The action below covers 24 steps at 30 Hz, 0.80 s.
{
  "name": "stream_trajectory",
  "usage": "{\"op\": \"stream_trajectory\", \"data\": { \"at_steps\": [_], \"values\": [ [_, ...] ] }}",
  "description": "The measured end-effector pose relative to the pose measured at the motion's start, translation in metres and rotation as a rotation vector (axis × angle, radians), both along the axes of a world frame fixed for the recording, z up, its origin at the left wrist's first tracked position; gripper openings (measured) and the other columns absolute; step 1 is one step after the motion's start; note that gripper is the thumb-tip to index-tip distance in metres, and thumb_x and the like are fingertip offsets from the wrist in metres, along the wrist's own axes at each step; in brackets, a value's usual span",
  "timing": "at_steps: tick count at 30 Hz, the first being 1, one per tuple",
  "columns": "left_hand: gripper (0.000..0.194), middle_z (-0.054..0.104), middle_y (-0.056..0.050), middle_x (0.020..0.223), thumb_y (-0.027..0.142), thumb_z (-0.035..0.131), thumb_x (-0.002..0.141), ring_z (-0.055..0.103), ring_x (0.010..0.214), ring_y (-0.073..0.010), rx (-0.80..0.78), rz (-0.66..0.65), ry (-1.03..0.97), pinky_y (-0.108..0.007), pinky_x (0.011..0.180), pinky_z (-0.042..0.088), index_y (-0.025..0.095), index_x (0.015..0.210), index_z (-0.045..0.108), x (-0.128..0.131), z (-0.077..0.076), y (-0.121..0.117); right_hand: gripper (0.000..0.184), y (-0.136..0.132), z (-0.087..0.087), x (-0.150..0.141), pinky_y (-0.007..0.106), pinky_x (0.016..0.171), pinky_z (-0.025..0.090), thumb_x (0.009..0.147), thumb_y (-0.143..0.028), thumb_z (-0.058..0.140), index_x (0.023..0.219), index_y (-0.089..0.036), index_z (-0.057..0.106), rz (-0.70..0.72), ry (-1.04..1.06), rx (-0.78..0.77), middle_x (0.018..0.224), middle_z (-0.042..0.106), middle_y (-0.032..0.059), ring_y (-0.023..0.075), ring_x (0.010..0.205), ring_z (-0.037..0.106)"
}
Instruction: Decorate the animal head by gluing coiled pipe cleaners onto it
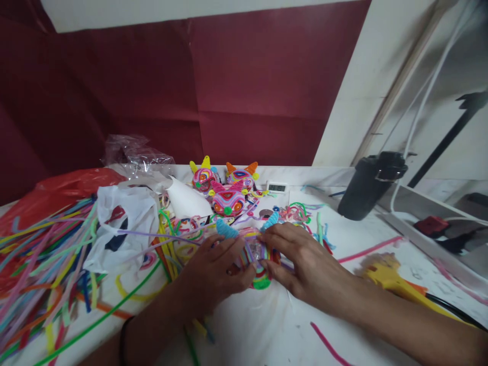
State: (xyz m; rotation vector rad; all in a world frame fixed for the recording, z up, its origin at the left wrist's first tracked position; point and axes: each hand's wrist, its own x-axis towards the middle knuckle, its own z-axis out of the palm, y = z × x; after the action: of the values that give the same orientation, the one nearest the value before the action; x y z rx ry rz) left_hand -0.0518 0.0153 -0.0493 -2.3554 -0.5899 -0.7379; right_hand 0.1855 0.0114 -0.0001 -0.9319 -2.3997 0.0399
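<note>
Here, left hand [217, 267] and right hand [303, 254] clasp one blue-horned figure [257, 249], three horned heads [227, 201] behind.

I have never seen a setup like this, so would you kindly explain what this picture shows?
There is no robot here: a person works bare-handed. The single picture comes from a camera worn on the head, looking forward and down. The left hand and right hand hold a colourful piece with blue horns between them. On the white table, three similar horned pieces sit behind it, a heap of coloured strips lies at left, and a yellow tool at right.
</note>
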Motion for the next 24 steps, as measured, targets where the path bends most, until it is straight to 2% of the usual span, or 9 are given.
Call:
{"op": "stream_trajectory", "data": {
  "at_steps": [8,18,24],
  "values": [
    [0.028,0.059,-0.016,0.126,0.019,0.055,0.092,0.058,0.116,-0.0257,0.042,-0.024,-0.007,-0.048,0.096,0.047,0.026,0.120,0.054,0.0001,0.0071,-0.0004,0.029,0.0003,0.0015,-0.0012,0.050,0.084,0.050,0.089,-0.020,0.058,0.115,-0.009,0.065,-0.005,-0.004,-0.005,0.102,0.064,0.0140,0.0298,0.096,0.059],
    [0.032,0.058,-0.015,0.130,0.023,0.058,0.091,0.055,0.122,-0.0267,0.003,-0.030,0.015,-0.049,0.100,0.044,0.028,0.122,0.053,-0.0029,0.0032,0.0016,0.028,0.0001,-0.0008,-0.0027,0.050,0.084,0.050,0.090,-0.021,0.057,0.114,-0.009,0.065,-0.019,0.015,-0.007,0.102,0.064,0.0138,0.0297,0.095,0.059],
    [0.038,0.057,-0.015,0.131,0.027,0.066,0.086,0.057,0.118,-0.0278,0.013,-0.013,0.006,-0.051,0.101,0.043,0.029,0.121,0.053,-0.0017,-0.0003,0.0013,0.026,-0.0011,0.0001,-0.0011,0.049,0.085,0.051,0.089,-0.019,0.056,0.112,-0.011,0.066,-0.027,0.032,-0.028,0.103,0.064,0.0135,0.0291,0.096,0.060]
  ]
}}
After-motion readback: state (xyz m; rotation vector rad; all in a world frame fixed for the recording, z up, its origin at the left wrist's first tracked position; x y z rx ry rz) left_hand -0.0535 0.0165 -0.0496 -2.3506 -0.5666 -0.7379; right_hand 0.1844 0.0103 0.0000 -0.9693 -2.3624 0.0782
